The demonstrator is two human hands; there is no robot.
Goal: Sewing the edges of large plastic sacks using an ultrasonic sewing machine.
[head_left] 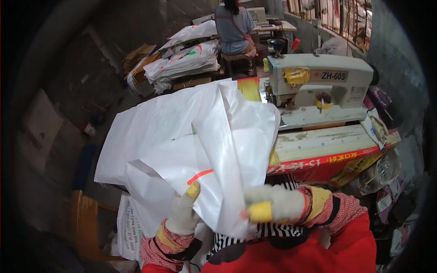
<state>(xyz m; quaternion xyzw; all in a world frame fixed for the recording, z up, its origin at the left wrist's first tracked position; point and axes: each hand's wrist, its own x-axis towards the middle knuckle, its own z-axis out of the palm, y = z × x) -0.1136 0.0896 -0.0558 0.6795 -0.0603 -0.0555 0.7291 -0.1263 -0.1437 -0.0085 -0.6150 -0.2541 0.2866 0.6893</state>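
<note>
A large white woven plastic sack [168,150] lies in front of me with one part folded over, and an orange-red curved mark shows on it. My left hand [184,210], in a white glove with yellow tape on the thumb, is closed on the near edge of the sack; its fingers are hidden under the material. At the right near corner, my right hand [271,203], gloved and taped likewise, pinches the sack, slightly blurred. Just beyond the sack's right side stands a sewing machine [318,82] with a yellow tape roll [323,100] on it.
Stacked printed white sacks [186,61] lie at the back, near a seated person [234,29] at another machine. A wooden chair [84,223] stands at the lower left. A crumpled white glove [375,127] rests on the machine table's right end [327,143].
</note>
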